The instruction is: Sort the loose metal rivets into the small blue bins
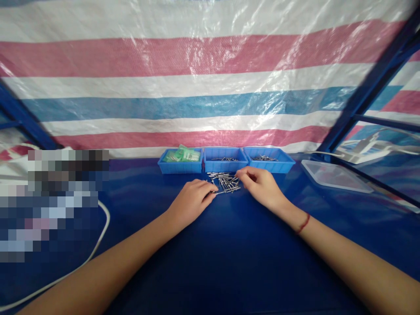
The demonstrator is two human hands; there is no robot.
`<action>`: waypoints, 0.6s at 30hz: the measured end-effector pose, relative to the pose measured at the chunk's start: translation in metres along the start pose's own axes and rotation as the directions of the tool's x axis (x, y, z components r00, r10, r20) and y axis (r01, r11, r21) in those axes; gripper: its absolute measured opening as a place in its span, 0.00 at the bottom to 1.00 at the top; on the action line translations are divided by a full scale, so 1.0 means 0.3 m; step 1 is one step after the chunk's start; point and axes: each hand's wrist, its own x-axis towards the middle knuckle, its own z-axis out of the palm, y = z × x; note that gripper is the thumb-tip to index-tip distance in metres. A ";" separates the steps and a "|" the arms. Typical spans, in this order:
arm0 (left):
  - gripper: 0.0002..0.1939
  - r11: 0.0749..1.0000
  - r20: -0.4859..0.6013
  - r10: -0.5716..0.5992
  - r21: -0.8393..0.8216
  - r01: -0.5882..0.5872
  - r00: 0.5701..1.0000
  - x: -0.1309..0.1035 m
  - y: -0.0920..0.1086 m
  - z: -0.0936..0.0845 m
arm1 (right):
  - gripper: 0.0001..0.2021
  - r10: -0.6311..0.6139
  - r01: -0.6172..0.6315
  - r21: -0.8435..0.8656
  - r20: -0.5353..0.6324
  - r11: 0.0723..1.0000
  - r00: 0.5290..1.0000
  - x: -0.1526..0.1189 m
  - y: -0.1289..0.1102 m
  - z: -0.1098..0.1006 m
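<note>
A loose pile of thin, shiny metal pins (225, 180), which look like blind rivets, lies on the blue table top in front of the bins. At the pile's left edge, my left hand (193, 199) is closed, with thumb and forefinger pinching the end of one metal pin (225, 191). My right hand (259, 183) is at the pile's right edge, its thumb and forefinger pressed together. Whatever those fingertips hold, if anything, is too small to make out. A dark red cord circles the right wrist.
Behind the pile stand three blue bins: the left one (180, 166) holds green-and-clear packets, the middle (225, 166) and right (269, 166) hold metal pins. A clear plastic lid (336, 177) lies to the right. A white cable (106, 218) runs along the left. Striped sheeting (197, 105) hangs behind.
</note>
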 end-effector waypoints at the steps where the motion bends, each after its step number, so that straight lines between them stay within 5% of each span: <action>1: 0.08 1.000 -0.010 -0.009 0.021 0.009 1.000 -0.001 -0.002 0.002 | 0.14 -0.014 0.014 -0.004 0.014 1.000 1.000 -0.003 -0.002 0.004; 8: 0.12 0.998 -0.049 -0.056 0.000 0.056 0.997 -0.008 -0.013 0.015 | 0.14 -0.050 0.049 0.008 0.097 0.999 0.994 -0.021 -0.020 0.025; 18: 0.09 0.862 -0.158 -0.259 -0.483 0.155 0.953 -0.014 0.032 0.011 | 0.12 -0.070 -0.010 0.419 0.175 0.908 0.982 -0.051 -0.063 0.069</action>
